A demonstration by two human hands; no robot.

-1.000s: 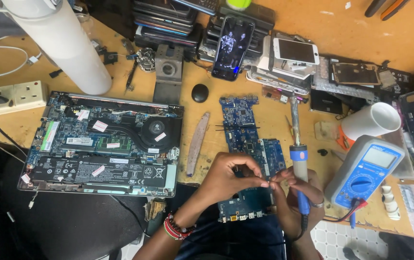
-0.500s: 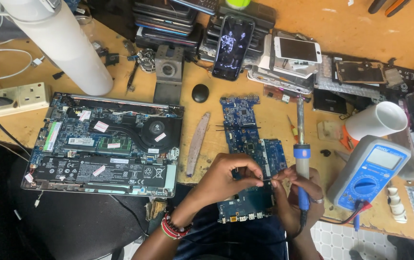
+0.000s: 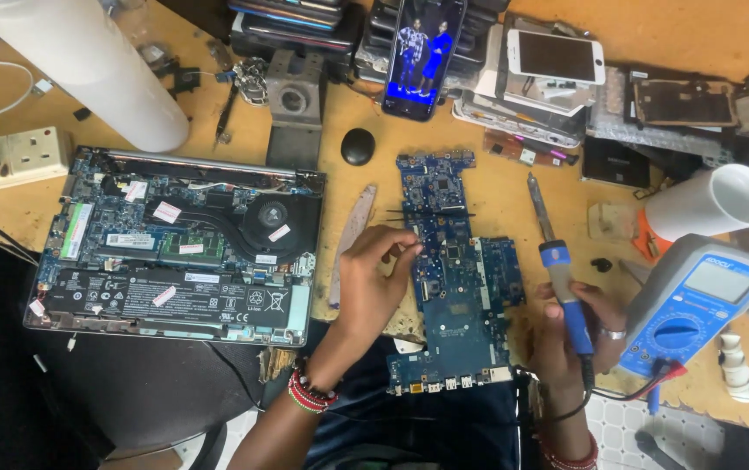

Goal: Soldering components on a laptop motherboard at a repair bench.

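Note:
A blue circuit board lies on the wooden bench in front of me. My left hand rests at the board's left edge, fingers pinched together over it; whether something tiny is between them I cannot tell. My right hand grips the blue handle of a soldering iron, whose metal tip points up and away, to the right of the board. Thin black tweezers lie across the board's upper part.
An opened laptop with its insides exposed sits to the left. A blue multimeter stands at the right, white tubes at back left and right. Phones and parts pile along the back. A wall socket lies at far left.
My hands have parted: the right drew the soldering iron off the board to the right, and the left stayed at the board's left edge. The view has shifted slightly.

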